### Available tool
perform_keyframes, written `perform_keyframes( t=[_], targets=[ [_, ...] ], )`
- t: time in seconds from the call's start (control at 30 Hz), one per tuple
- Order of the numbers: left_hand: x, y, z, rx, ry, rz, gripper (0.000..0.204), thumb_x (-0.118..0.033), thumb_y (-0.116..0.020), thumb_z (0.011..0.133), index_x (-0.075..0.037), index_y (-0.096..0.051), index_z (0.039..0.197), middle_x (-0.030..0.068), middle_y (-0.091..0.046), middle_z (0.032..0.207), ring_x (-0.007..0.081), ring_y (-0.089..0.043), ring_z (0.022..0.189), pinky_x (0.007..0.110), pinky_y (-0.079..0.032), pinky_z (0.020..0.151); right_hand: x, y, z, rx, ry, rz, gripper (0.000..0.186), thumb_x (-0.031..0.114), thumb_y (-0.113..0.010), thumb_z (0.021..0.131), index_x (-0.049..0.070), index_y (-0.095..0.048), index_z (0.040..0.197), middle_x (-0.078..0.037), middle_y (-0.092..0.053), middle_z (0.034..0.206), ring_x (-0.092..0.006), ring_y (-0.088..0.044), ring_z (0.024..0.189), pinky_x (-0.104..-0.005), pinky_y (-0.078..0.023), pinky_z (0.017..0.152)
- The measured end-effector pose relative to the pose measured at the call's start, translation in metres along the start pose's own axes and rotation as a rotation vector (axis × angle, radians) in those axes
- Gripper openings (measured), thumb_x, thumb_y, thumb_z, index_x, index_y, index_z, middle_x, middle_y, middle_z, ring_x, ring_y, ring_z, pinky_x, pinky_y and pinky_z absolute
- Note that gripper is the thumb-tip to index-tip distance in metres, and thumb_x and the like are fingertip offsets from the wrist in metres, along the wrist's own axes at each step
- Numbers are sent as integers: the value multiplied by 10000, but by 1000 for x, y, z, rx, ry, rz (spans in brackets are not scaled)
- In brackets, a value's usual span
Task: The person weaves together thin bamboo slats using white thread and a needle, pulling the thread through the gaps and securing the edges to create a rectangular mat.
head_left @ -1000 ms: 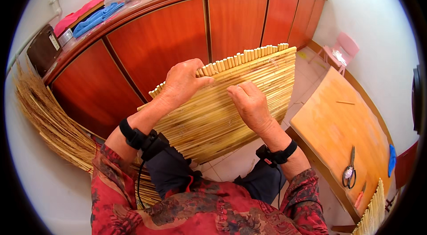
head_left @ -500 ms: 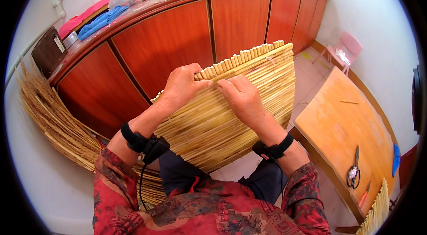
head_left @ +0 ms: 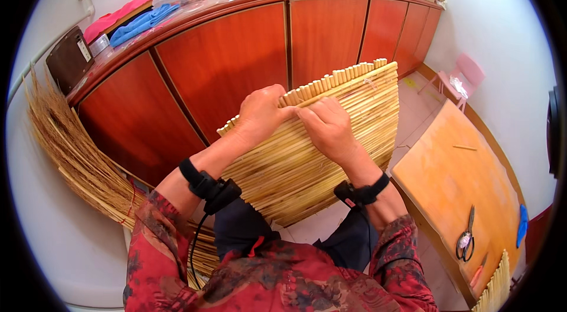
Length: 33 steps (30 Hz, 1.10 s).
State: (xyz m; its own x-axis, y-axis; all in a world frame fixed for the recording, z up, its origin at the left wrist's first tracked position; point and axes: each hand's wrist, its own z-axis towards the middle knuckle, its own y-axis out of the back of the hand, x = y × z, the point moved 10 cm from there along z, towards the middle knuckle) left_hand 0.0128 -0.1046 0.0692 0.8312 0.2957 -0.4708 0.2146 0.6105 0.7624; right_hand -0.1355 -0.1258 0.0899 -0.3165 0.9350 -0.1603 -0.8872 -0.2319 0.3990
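Note:
A mat of straight yellow reed stalks [head_left: 331, 140] is held up over my lap, tilted, with a row of short pale cut ends along its top. My left hand [head_left: 262, 111] grips that top edge left of the middle, thumb pointing right along it. Just beside it, my right hand [head_left: 327, 127] has curled fingers pressed on the uppermost stalk, its thumb close to the left thumb. What lies between the fingertips is too small to make out. Both wrists wear black straps with devices.
A red cabinet [head_left: 230, 64] carries cloths, a bottle and cardboard boxes. A bundle of brushy stalks [head_left: 65, 152] leans at left. At right are a wooden table [head_left: 443, 170] with scissors [head_left: 465, 232], a red-handled tool [head_left: 478, 270] and blue object [head_left: 522, 226], and a pink chair [head_left: 463, 72].
My right hand has moved up and left to the top edge, close to my left hand. Both hands and the mat have shifted slightly rightward in the picture, along with the surroundings.

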Motion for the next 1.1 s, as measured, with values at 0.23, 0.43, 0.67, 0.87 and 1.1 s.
perform_keyframes(
  t=[0.23,0.43,0.67,0.87,1.1],
  targets=[
    [19,-16,5,-27,41,70,347,-304,-743,749,10,-599,780,190,-643,821,383,-624,808,470,-483,688,-78,20,-35,-547,-836,1038,106,90,-525,962,20,-566,894,-82,-635,847,-217,-656,875,-340,-526,794],
    [29,-44,3,-7,86,108,364,-312,-744,757,15,-589,798,189,-641,871,382,-621,834,463,-482,714,-67,9,-87,-269,-1236,1161,152,156,-551,966,47,-519,864,-14,-498,738,-78,-447,553,-222,-423,524],
    [53,-67,-7,29,145,115,352,-287,-744,765,20,-580,813,191,-635,891,389,-614,856,469,-478,740,-57,239,-237,-773,-1545,627,153,234,-565,959,132,-500,864,69,-386,666,2,-304,505,-148,-273,415],
    [63,-101,-26,143,200,136,341,-271,-746,771,15,-565,819,192,-627,915,392,-613,862,472,-477,730,-27,98,-230,-285,-1754,554,150,225,-647,897,81,-610,916,56,-496,725,-33,-434,536,-193,-354,450],
    [35,-140,-52,173,65,137,350,-279,-756,769,-4,-547,826,176,-614,883,399,-603,834,465,-463,691,-51,-71,-247,-195,-1659,781,156,128,-694,840,16,-617,915,-9,-559,657,-80,-524,509,-236,-414,441]
  ],
)
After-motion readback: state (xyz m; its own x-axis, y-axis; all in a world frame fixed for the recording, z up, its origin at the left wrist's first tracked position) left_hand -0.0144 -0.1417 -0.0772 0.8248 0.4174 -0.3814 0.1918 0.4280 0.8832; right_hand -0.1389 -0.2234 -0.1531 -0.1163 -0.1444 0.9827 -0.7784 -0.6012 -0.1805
